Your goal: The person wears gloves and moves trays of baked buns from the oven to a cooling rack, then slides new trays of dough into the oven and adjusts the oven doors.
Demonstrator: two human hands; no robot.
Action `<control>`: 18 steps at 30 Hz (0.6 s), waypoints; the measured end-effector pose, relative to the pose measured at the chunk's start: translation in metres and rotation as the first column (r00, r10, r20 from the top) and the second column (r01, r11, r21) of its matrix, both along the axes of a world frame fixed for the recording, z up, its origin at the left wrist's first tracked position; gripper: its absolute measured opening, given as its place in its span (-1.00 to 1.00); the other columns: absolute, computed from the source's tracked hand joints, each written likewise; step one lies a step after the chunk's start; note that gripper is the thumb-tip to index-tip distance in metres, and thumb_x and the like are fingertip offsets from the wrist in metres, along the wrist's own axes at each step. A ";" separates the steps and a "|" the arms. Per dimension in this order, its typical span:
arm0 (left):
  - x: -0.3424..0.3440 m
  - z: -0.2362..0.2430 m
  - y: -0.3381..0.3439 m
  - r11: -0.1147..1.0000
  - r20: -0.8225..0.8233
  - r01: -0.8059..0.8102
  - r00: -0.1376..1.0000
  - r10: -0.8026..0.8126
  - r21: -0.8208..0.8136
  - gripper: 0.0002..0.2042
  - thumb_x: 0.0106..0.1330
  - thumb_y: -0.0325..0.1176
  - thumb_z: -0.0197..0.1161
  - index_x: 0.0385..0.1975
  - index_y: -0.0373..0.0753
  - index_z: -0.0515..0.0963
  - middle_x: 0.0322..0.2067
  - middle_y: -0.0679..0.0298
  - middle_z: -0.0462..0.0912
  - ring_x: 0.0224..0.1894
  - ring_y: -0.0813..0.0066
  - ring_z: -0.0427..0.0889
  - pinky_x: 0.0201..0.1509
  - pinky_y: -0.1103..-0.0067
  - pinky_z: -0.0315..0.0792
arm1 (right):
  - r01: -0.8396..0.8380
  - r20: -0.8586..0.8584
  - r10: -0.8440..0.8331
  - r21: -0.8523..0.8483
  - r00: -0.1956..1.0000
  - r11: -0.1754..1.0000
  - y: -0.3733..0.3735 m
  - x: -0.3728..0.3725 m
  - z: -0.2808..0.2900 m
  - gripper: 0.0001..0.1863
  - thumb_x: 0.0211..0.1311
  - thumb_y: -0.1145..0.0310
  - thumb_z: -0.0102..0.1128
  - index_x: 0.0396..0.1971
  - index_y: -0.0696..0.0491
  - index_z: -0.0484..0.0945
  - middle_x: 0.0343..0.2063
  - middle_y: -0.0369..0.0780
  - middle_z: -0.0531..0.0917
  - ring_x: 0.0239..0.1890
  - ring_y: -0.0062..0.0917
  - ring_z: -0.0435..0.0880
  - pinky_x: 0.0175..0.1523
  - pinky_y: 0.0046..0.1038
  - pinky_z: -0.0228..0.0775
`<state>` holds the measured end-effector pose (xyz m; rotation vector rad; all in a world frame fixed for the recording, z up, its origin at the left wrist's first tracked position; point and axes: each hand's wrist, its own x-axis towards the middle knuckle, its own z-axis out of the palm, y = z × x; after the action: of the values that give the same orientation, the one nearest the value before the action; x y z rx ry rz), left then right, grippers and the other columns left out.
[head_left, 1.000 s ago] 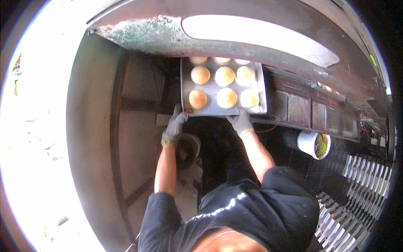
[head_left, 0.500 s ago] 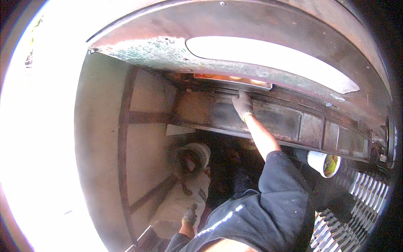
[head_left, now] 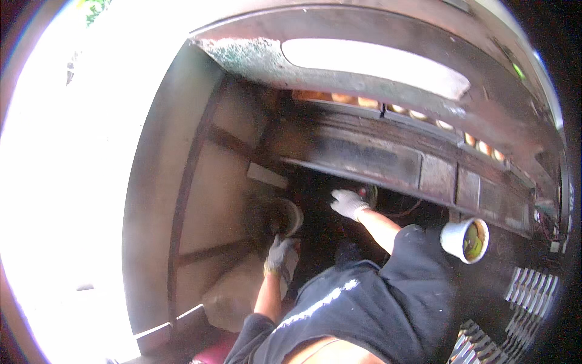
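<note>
My left hand [head_left: 279, 255], in a grey knit glove, is at the near rim of a round bucket [head_left: 294, 215] low on the left. Its fingers point toward the bucket and look apart, with nothing plainly in them. My right hand [head_left: 348, 204], in a matching glove, hangs over the dark space below the metal ledge [head_left: 357, 151]. Its fingers are stretched out and loosely spread, with no object visible in them. Just beyond it, a roundish object [head_left: 367, 193] is mostly lost in shadow. A pale sack [head_left: 233, 297] lies below my left hand.
Shallow trays [head_left: 424, 120] with several round golden pieces line the ledge under a curved metal hood [head_left: 376, 24]. A white bucket [head_left: 454, 238] with yellow-green contents stands at right, beyond slatted white pieces [head_left: 533, 288]. A panel wall [head_left: 203, 212] rises on the left.
My right hand has left the tray edge and dropped below the ledge. My left hand has moved up and away from me to the bucket. The view has shifted, showing more trays.
</note>
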<state>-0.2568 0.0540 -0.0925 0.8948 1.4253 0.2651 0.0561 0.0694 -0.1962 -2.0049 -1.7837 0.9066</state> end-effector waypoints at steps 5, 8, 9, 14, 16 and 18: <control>-0.090 -0.161 -0.069 0.805 -0.342 0.495 0.856 -0.387 0.327 -0.43 0.30 -0.26 0.17 0.33 -0.15 0.28 0.10 0.03 0.50 0.16 0.14 0.47 0.18 0.42 0.38 | 0.067 -0.025 -0.085 -0.408 0.996 0.910 -0.212 0.017 0.035 -0.56 0.08 0.14 0.12 -0.15 0.17 0.60 -0.12 0.10 0.63 0.00 -0.01 0.59 0.09 -0.13 0.42; -0.090 -0.184 -0.143 0.572 -0.553 0.813 0.528 -0.645 0.109 -0.52 0.32 -0.25 0.11 0.25 -0.17 0.35 0.16 -0.05 0.49 0.16 0.03 0.51 0.22 0.32 0.40 | 0.390 0.139 -0.380 -0.553 0.915 0.737 -0.322 0.075 0.011 -0.60 0.01 0.18 0.15 -0.25 0.16 0.64 -0.13 0.10 0.64 -0.01 0.01 0.60 0.08 -0.15 0.43; -0.070 -0.151 -0.165 0.489 -0.552 0.872 0.395 -0.735 -0.027 -0.55 0.33 -0.25 0.08 0.21 -0.19 0.38 0.14 -0.07 0.50 0.12 0.00 0.54 0.20 0.29 0.42 | 0.507 0.181 -0.495 -0.536 0.850 0.675 -0.352 0.096 0.004 -0.60 -0.01 0.19 0.15 -0.25 0.18 0.65 -0.14 0.10 0.64 -0.01 0.02 0.60 0.07 -0.15 0.43; -0.080 -0.112 -0.267 0.461 -0.503 0.847 0.287 -0.815 -0.265 -0.60 0.33 -0.19 0.09 0.09 -0.26 0.49 0.05 0.02 0.56 -0.02 0.10 0.61 0.16 0.30 0.45 | 0.658 0.147 -0.652 -0.331 0.744 0.676 -0.348 0.222 -0.056 -0.60 0.03 0.22 0.08 -0.21 0.18 0.62 -0.10 0.15 0.62 0.00 0.04 0.58 0.12 -0.11 0.42; -0.069 -0.122 -0.286 0.636 -0.485 0.701 0.455 -0.747 -0.323 -0.58 0.34 -0.20 0.10 0.12 -0.26 0.47 -0.02 0.05 0.57 -0.05 0.16 0.60 0.13 0.34 0.45 | 0.643 0.084 -0.652 -0.300 0.753 0.704 -0.267 0.268 -0.015 -0.62 0.06 0.23 0.09 -0.20 0.17 0.61 -0.10 0.10 0.63 0.02 0.00 0.58 0.11 -0.12 0.41; -0.037 -0.134 -0.285 0.741 -0.495 0.575 0.559 -0.665 -0.346 -0.57 0.35 -0.20 0.10 0.15 -0.27 0.45 -0.08 0.09 0.58 -0.08 0.23 0.59 0.11 0.37 0.45 | 0.706 0.055 -0.710 -0.181 0.703 0.685 -0.186 0.318 0.018 -0.63 0.13 0.23 0.07 -0.16 0.17 0.60 -0.04 0.10 0.61 0.07 -0.07 0.57 0.16 -0.16 0.36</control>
<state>-0.2936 -0.2314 -0.2263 1.3779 1.5488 -0.7333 0.3741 -0.1168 -0.1785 -2.4926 -0.7535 0.8278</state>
